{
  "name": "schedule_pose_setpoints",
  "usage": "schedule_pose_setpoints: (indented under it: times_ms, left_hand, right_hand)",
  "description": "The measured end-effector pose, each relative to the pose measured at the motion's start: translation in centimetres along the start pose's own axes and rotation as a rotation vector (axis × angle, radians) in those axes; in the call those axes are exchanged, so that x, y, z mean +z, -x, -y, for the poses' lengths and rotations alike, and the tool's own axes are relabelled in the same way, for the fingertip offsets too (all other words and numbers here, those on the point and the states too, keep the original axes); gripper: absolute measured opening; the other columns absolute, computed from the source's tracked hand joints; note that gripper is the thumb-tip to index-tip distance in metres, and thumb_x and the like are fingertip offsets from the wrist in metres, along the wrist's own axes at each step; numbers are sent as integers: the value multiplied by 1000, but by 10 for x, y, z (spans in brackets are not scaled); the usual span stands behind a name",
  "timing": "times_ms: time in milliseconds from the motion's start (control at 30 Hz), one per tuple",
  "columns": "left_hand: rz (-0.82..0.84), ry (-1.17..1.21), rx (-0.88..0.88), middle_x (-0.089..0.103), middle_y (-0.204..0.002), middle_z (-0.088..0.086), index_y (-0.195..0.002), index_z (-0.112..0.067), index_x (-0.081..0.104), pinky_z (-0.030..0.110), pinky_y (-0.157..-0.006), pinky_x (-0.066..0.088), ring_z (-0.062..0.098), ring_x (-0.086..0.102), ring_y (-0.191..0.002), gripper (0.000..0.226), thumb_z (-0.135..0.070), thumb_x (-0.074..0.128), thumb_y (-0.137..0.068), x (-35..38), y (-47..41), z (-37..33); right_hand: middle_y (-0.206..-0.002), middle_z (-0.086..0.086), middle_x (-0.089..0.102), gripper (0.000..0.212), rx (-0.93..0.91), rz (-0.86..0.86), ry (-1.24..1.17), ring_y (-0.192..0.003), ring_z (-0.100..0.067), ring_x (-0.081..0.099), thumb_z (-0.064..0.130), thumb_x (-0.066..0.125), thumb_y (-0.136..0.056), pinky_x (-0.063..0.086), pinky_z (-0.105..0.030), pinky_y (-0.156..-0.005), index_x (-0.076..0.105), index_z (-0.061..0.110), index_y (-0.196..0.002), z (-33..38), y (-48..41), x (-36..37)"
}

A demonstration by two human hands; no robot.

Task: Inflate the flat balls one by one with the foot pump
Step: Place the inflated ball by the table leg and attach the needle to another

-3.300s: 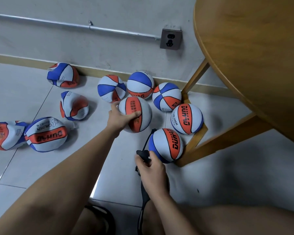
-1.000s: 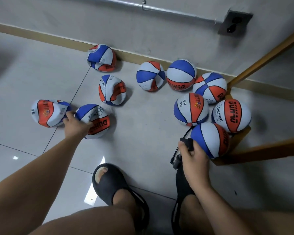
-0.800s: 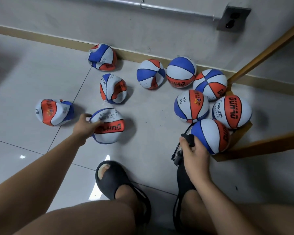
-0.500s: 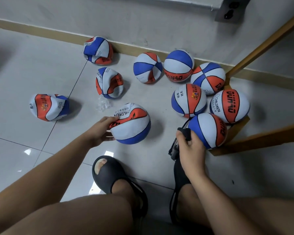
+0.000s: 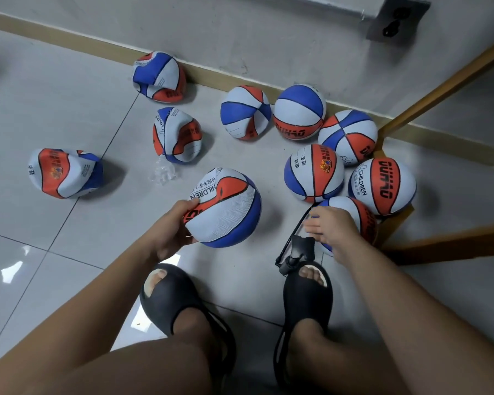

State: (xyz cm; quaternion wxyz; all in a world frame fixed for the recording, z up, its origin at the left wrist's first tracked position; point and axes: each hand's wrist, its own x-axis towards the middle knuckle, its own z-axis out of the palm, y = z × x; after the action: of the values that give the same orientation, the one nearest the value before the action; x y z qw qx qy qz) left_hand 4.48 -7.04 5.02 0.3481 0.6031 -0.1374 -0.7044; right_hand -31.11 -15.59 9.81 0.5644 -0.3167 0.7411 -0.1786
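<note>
My left hand [image 5: 171,229] grips a partly flat red, white and blue ball [image 5: 226,209] by its left side, in the middle of the floor. My right hand [image 5: 334,226] hovers with straight fingers just above the black foot pump [image 5: 300,249] and its hose, holding nothing. The pump lies at the toe of my right sandal [image 5: 308,289]. Three crumpled flat balls lie to the left: one by the wall [image 5: 160,76], one in the middle [image 5: 177,135], one far left [image 5: 64,172]. Several round inflated balls [image 5: 314,172] cluster at the right.
A wooden table leg [image 5: 439,86] and its crossbar [image 5: 445,243] close off the right side behind the inflated balls. A scrap of clear plastic [image 5: 163,172] lies on the tiles. A wall socket [image 5: 397,18] sits at the top right. My left sandal [image 5: 169,295] is planted near the ball.
My left hand dragged the flat ball from the left pile rightward to the middle, near the pump. My right hand let go of the pump's top and opened its fingers.
</note>
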Motion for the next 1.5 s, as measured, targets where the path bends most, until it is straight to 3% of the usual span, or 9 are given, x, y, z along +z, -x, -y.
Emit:
schedule_pose_setpoints:
  times_ms: [100, 300, 533, 667, 767, 900, 1100, 1300, 1500]
  left_hand:
    - [-55, 46, 4, 69, -140, 11, -146, -21, 60, 40, -92, 58, 24, 70, -106, 72, -63, 72, -88, 1, -8, 14]
    - [-79, 178, -9, 73, -135, 5, -144, -22, 63, 39, -91, 58, 22, 70, -111, 70, -61, 75, -87, -5, -17, 34]
    - [-146, 270, -12, 75, -114, -1, -124, -28, 72, 37, -88, 56, 18, 70, -99, 38, -54, 68, -96, -14, -22, 44]
    - [-201, 278, 5, 75, -122, 4, -138, -19, 64, 38, -89, 59, 21, 72, -103, 60, -56, 72, -92, -34, -26, 57]
    - [-243, 271, 6, 74, -133, 8, -144, -17, 59, 36, -85, 59, 21, 72, -104, 71, -59, 74, -89, -49, -26, 63]
    - [-271, 219, 1, 74, -121, 5, -145, -17, 58, 35, -84, 58, 21, 70, -98, 83, -65, 77, -81, -63, -26, 66]
    - [-345, 147, -3, 74, -113, 1, -123, -18, 60, 42, -86, 56, 22, 69, -88, 54, -60, 75, -92, -59, -18, 74]
    - [-331, 42, 21, 79, -116, -4, -131, -29, 55, 47, -97, 60, 27, 78, -101, 66, -71, 76, -85, -43, -11, 63]
    - [-320, 0, 65, 70, -128, -8, -140, -44, 53, 39, -85, 60, 24, 73, -112, 65, -84, 56, -90, -17, -12, 51]
  right_hand:
    - [-146, -31, 60, 43, 184, 149, 84, -132, -43, 63, 21, 61, -107, 57, -44, -104, 57, -1, -143, 5, -32, 11]
    - [-170, -27, 29, 71, 413, 181, 116, -156, -38, 36, 26, 61, -109, 35, -49, -127, 26, 1, -166, -14, -63, 40]
    - [-143, -25, 63, 26, 322, -11, 23, -122, -35, 65, 12, 39, -113, 49, -47, -114, 59, -1, -126, -26, -83, 74]
    - [-123, -28, 72, 17, 187, 77, 112, -89, -30, 73, 4, 46, -110, 58, -33, -67, 61, -1, -107, -39, -91, 84]
    - [-90, -16, 78, 23, 168, 266, 216, -86, -25, 70, 13, 45, -113, 53, -25, -70, 59, 7, -96, -30, -79, 86]
    - [-102, -26, 78, 8, 54, 457, 426, -88, -29, 75, 13, 56, -108, 55, -20, -66, 57, 9, -101, -11, -66, 84]
    - [-92, -6, 83, 24, -255, 423, 506, -89, -21, 81, 41, 50, -113, 55, -36, -99, 61, 20, -120, -5, -70, 88]
    - [-84, -3, 75, 15, -463, 406, 276, -78, -24, 75, 32, 49, -114, 56, -42, -78, 62, 26, -118, -8, -56, 100]
    - [-111, 13, 78, 17, -548, 474, 432, -96, -16, 76, 32, 50, -114, 58, -40, -86, 65, 31, -121, -20, -41, 102]
